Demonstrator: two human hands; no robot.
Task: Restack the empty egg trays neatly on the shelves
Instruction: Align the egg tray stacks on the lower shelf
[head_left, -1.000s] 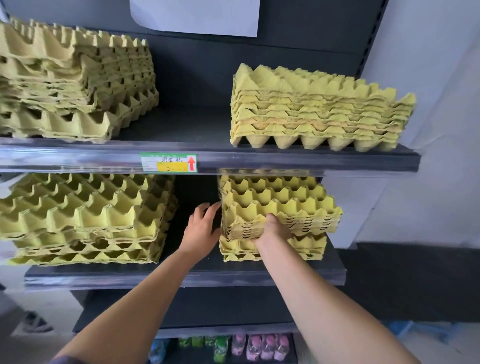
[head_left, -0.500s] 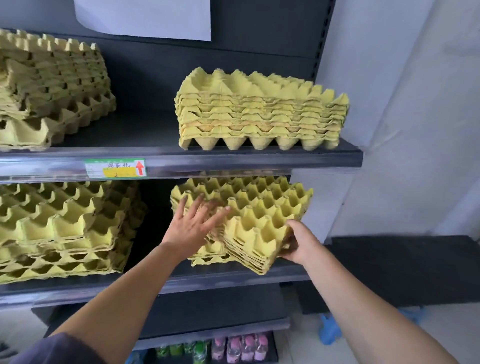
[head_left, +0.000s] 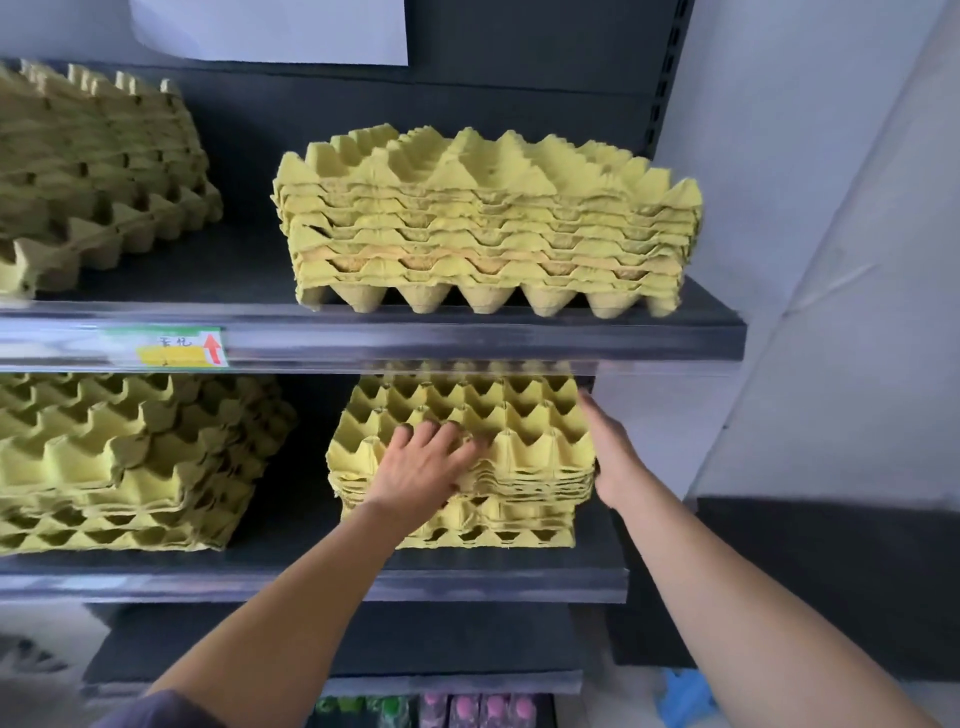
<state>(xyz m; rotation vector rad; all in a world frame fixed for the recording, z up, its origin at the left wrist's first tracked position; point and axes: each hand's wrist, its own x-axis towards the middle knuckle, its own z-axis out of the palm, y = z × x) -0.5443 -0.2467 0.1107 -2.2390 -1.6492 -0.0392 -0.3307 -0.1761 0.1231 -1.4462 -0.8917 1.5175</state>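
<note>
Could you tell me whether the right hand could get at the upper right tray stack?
Probably yes: the right hand lies beside the lower stack, and the upper right stack sits at the open shelf front, unobstructed.

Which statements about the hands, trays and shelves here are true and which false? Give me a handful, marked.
1. The left hand rests on top of the lower right stack. True.
2. The right hand holds one tray lifted clear of the shelf. False: it lies open against the stack's right side, and the stack sits on the lower shelf.
3. The upper shelf carries two stacks. True: the upper left stack and the upper right stack.
4. The label on the shelf edge shows a blue arrow. False: the arrow is red.
5. Eggs fill the top tray under the left hand. False: its cups are empty.
</note>
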